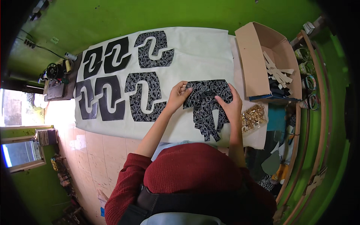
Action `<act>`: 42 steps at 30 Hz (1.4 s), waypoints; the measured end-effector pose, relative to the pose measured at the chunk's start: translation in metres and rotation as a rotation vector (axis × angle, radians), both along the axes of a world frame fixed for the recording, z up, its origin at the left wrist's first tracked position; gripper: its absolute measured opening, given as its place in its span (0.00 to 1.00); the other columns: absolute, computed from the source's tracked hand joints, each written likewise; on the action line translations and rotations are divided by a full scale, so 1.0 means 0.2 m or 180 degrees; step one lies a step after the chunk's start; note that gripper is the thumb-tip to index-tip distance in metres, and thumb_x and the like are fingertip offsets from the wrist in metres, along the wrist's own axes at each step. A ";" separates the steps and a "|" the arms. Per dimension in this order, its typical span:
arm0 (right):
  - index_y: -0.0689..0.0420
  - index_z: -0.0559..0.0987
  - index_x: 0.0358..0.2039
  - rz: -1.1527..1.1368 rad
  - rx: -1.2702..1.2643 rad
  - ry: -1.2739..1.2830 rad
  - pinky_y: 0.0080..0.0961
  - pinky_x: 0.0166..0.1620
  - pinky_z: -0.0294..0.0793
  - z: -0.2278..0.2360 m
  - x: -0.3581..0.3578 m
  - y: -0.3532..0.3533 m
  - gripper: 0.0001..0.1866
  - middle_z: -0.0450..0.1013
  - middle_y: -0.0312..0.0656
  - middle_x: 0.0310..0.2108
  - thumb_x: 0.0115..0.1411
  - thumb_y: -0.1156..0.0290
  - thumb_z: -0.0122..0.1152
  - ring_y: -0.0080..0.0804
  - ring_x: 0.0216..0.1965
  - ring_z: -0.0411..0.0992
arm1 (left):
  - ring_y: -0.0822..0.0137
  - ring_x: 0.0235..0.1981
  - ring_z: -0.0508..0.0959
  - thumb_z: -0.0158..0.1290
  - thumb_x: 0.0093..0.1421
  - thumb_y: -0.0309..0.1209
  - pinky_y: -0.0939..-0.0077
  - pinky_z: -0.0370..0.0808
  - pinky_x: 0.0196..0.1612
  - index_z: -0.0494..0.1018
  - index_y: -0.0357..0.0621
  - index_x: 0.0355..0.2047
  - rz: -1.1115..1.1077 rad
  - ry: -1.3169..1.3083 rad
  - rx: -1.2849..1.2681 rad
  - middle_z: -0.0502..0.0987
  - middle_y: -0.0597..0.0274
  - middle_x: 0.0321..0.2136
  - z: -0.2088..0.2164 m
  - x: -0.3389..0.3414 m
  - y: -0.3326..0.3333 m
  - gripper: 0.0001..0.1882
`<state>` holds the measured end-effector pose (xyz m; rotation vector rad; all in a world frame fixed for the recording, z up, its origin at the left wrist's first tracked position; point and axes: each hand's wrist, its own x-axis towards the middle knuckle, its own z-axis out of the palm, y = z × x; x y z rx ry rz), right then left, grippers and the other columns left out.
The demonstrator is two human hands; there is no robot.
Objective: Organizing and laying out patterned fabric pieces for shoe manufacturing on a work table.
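Note:
My left hand [177, 98] and my right hand [233, 108] both grip a black panel [198, 100] with a pale cracked-line pattern, holding it over the right part of a white-covered table [202, 48]. My left thumb lies on its upper left and my right thumb presses near its middle. Stepped strips hang from its lower edge, with a gap between them. Left of my hands lie two matching patterned panels [135, 108] with S-shaped slots. Farther left are several plain dark panels [112, 112] with the same slots. Beside my right hand sits a pile of small gold-coloured metal pieces [254, 115].
An open cardboard box [250, 63] at the right holds pale strips [278, 73] and dark pieces. At the far left stand a machine with a black wheel [56, 70] and a yellow thread spool [68, 66]. A wooden rail [318, 67] runs along the right wall.

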<state>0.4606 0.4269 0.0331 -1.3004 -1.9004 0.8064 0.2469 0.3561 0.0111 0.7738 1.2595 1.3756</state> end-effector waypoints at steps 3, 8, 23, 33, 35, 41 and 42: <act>0.63 0.69 0.50 -0.0016 -0.0416 0.0314 0.28 0.50 0.67 -0.05 -0.03 0.11 0.32 0.70 0.52 0.47 0.44 0.67 0.70 0.37 0.48 0.69 | 0.81 0.27 0.74 0.50 0.59 0.26 0.89 0.70 0.30 0.67 0.34 0.40 0.0125 0.0229 -0.0003 0.77 0.64 0.29 0.01 -0.08 0.12 0.10; 0.67 0.71 0.45 0.0269 -0.1302 0.1820 0.20 0.43 0.68 -0.10 -0.27 0.43 0.19 0.73 0.46 0.41 0.53 0.75 0.61 0.25 0.40 0.70 | 0.81 0.26 0.74 0.52 0.58 0.25 0.90 0.69 0.28 0.69 0.33 0.40 0.0250 0.0193 0.0188 0.77 0.65 0.27 -0.02 -0.40 0.47 0.11; 0.62 0.76 0.39 -0.0096 -0.0239 0.0656 0.24 0.39 0.71 -0.51 -0.82 1.43 0.15 0.76 0.47 0.33 0.52 0.68 0.62 0.31 0.34 0.75 | 0.76 0.22 0.74 0.61 0.46 0.23 0.81 0.76 0.25 0.73 0.33 0.32 0.0017 0.1285 -0.0396 0.74 0.66 0.21 -0.22 -1.01 1.38 0.12; 0.61 0.76 0.40 -0.0486 0.0389 -0.0257 0.32 0.40 0.71 -0.56 -0.85 1.40 0.17 0.74 0.53 0.34 0.52 0.65 0.60 0.46 0.36 0.73 | 0.80 0.21 0.72 0.60 0.47 0.21 0.84 0.74 0.26 0.73 0.34 0.31 -0.0214 0.1428 -0.0529 0.70 0.72 0.19 -0.38 -1.03 1.47 0.10; 0.61 0.76 0.39 -0.0468 0.0411 -0.0149 0.33 0.41 0.71 -0.55 -0.89 1.38 0.16 0.74 0.53 0.34 0.51 0.66 0.60 0.47 0.36 0.73 | 0.80 0.21 0.71 0.61 0.47 0.22 0.85 0.73 0.26 0.74 0.34 0.31 -0.0196 0.1556 -0.0544 0.71 0.71 0.19 -0.41 -1.07 1.47 0.11; 0.60 0.75 0.39 -0.0801 0.0615 -0.0297 0.31 0.36 0.71 -0.56 -0.88 1.38 0.16 0.73 0.49 0.28 0.50 0.69 0.59 0.45 0.30 0.72 | 0.81 0.24 0.71 0.64 0.44 0.24 0.84 0.72 0.29 0.75 0.35 0.31 -0.0004 0.2278 -0.0155 0.72 0.70 0.19 -0.41 -1.02 1.51 0.13; 0.60 0.75 0.39 -0.0797 0.0618 -0.0281 0.31 0.36 0.71 -0.53 -0.90 1.36 0.16 0.73 0.49 0.28 0.50 0.69 0.59 0.45 0.30 0.72 | 0.81 0.24 0.71 0.64 0.44 0.24 0.84 0.72 0.29 0.75 0.35 0.31 0.0003 0.2293 -0.0153 0.72 0.70 0.19 -0.40 -1.02 1.51 0.13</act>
